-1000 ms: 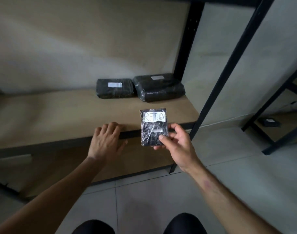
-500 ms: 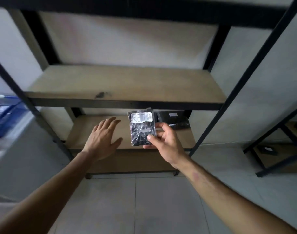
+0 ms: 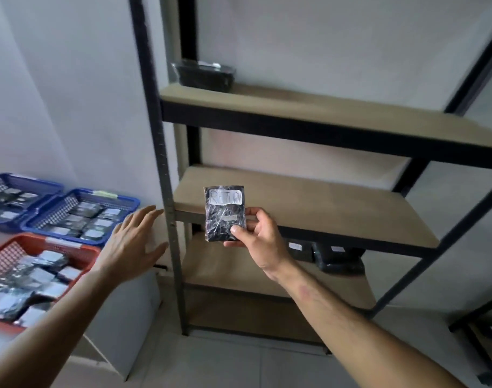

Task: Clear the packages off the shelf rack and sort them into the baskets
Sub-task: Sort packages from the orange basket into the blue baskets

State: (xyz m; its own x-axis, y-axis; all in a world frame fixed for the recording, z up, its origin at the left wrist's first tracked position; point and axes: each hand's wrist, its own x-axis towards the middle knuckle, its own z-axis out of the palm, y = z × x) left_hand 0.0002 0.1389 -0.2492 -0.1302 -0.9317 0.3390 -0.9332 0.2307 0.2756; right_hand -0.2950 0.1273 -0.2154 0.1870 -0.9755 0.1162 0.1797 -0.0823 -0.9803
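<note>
1. We pinch the small black package (image 3: 224,213) marked RETURN in our right hand (image 3: 256,236), in front of the shelf rack (image 3: 309,197).
2. Our left hand (image 3: 130,242) is spread flat, holding nothing.
3. Next we think it goes left, into the matching basket (image 3: 79,247).

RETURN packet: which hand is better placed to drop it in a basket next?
Right, probably. The right hand already pinches the RETURN packet; the left hand is open and holds nothing, though nearer the red basket and blue baskets.
</note>
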